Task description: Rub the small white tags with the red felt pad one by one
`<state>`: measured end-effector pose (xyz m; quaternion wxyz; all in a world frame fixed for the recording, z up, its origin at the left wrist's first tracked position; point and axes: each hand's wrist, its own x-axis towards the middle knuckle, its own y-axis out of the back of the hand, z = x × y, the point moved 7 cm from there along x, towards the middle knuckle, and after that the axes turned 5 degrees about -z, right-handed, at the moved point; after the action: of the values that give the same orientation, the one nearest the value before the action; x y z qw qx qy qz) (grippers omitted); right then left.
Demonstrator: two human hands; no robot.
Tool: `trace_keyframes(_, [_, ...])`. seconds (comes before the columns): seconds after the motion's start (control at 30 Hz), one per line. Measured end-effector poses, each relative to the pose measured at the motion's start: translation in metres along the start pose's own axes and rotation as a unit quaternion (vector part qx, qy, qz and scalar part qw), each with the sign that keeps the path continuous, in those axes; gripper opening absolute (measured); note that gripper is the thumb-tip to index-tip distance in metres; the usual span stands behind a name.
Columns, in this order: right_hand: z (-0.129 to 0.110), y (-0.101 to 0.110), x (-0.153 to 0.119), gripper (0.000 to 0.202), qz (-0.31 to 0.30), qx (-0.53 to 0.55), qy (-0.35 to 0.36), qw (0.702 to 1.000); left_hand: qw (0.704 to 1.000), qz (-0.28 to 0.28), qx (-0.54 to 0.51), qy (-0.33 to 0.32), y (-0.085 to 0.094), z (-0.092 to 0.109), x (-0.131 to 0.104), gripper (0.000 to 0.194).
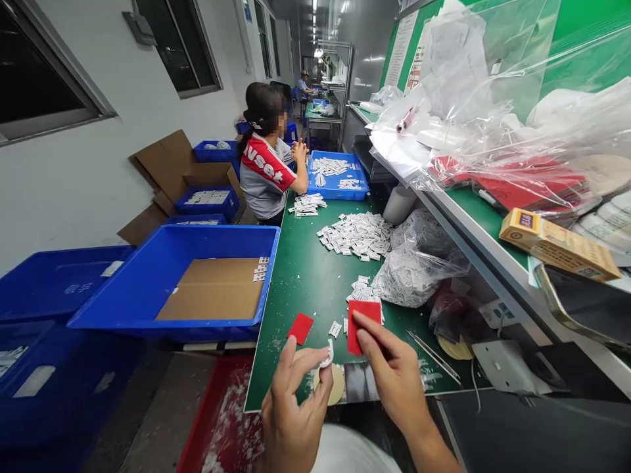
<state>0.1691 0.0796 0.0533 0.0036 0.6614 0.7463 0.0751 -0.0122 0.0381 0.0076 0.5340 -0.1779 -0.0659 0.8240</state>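
A slip of the small curved white piece [330, 355] is being risked above the near edge of the green table [290, 276], since it is apparently being gripped only by the tips of the left hand [298, 401]. If dropped, it could be lost among the loose white parts [357, 235], which are being left heaped and strewn across the tabletop. The flat red piece [369, 312] could also be creased or tilted, as it is being pinched near one side only by the right hand [397, 378], and the white parts just behind it could be nudged if it were swept across them.

On the left, the thumb and a fingertip are being held almost together, clamped on the white piece, while another finger is being kept raised and apart. On the right, the thumb and forefinger are being pressed close together on the red piece; whether it is being lifted clear of the tabletop cannot be told. Neither the metal tweezers [434, 357] nor the second red piece [300, 328] is being touched
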Motion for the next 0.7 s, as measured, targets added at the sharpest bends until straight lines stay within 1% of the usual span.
trace_keyframes(0.07, [-0.008, -0.012, 0.0, 0.024, -0.083, 0.004, 0.034, 0.996, 1.0, -0.024, 0.002, 0.004, -0.002, 0.002, -0.003, 0.079])
trace_keyframes(0.1, [-0.009, -0.014, 0.0, 0.024, -0.097, -0.001, 0.043, 0.994, 1.0, -0.028, 0.009, -0.006, -0.002, 0.005, -0.003, 0.078])
trace_keyframes(0.13, [-0.009, -0.01, 0.001, 0.025, -0.069, -0.006, 0.039, 0.997, 0.999, -0.022, 0.019, -0.025, -0.003, 0.009, -0.003, 0.077])
trace_keyframes(0.17, [-0.007, -0.002, 0.002, 0.025, -0.019, -0.005, 0.025, 0.999, 0.998, -0.012, 0.033, -0.047, -0.004, 0.012, -0.003, 0.075])
trace_keyframes(0.2, [-0.005, 0.003, 0.002, 0.025, 0.018, 0.008, 0.009, 1.0, 0.997, -0.003, 0.045, -0.069, -0.006, 0.016, -0.003, 0.073])
trace_keyframes(0.23, [-0.003, 0.003, 0.003, 0.024, 0.011, 0.03, -0.003, 0.999, 0.994, 0.001, 0.056, -0.09, -0.008, 0.019, -0.003, 0.07])
trace_keyframes(0.3, [-0.001, -0.008, 0.006, 0.025, -0.066, 0.066, -0.023, 0.995, 0.991, -0.011, 0.066, -0.117, -0.012, 0.022, -0.002, 0.063])
trace_keyframes(0.33, [-0.001, -0.008, 0.007, 0.027, -0.072, 0.069, -0.031, 0.995, 0.991, -0.022, 0.065, -0.119, -0.013, 0.021, -0.001, 0.06])
trace_keyframes(0.4, [0.0, 0.001, 0.009, 0.029, -0.005, 0.069, -0.048, 0.996, 0.991, -0.034, 0.056, -0.114, -0.011, 0.019, 0.003, 0.05])
trace_keyframes(0.43, [0.0, 0.002, 0.01, 0.029, 0.008, 0.079, -0.053, 0.995, 0.992, -0.039, 0.046, -0.107, -0.009, 0.018, 0.005, 0.044])
trace_keyframes(0.47, [-0.001, -0.001, 0.011, 0.029, -0.013, 0.094, -0.053, 0.994, 0.994, -0.051, 0.029, -0.095, -0.008, 0.016, 0.008, 0.039])
trace_keyframes(0.5, [-0.002, -0.006, 0.013, 0.028, -0.049, 0.106, -0.051, 0.992, 0.995, -0.068, 0.003, -0.076, -0.008, 0.012, 0.011, 0.034])
trace_keyframes(0.53, [-0.004, -0.008, 0.014, 0.027, -0.065, 0.11, -0.048, 0.991, 0.994, -0.089, -0.031, -0.05, -0.009, 0.009, 0.014, 0.032])
trace_keyframes(0.57, [-0.005, -0.005, 0.016, 0.027, -0.048, 0.108, -0.045, 0.992, 0.99, -0.117, -0.071, -0.014, -0.013, 0.004, 0.016, 0.032])
trace_keyframes(0.6, [-0.006, -0.001, 0.018, 0.026, -0.016, 0.107, -0.041, 0.993, 0.982, -0.146, -0.113, 0.028, -0.017, 0.0, 0.017, 0.033])
trace_keyframes(0.63, [-0.007, 0.001, 0.02, 0.026, 0.003, 0.112, -0.036, 0.993, 0.97, -0.174, -0.151, 0.075, -0.023, -0.004, 0.016, 0.033])
trace_keyframes(0.67, [-0.008, 0.0, 0.022, 0.026, -0.01, 0.121, -0.032, 0.992, 0.956, -0.196, -0.183, 0.12, -0.028, -0.007, 0.014, 0.033])
trace_keyframes(0.7, [-0.01, -0.005, 0.024, 0.026, -0.042, 0.124, -0.029, 0.991, 0.941, -0.213, -0.21, 0.157, -0.033, -0.009, 0.01, 0.033])
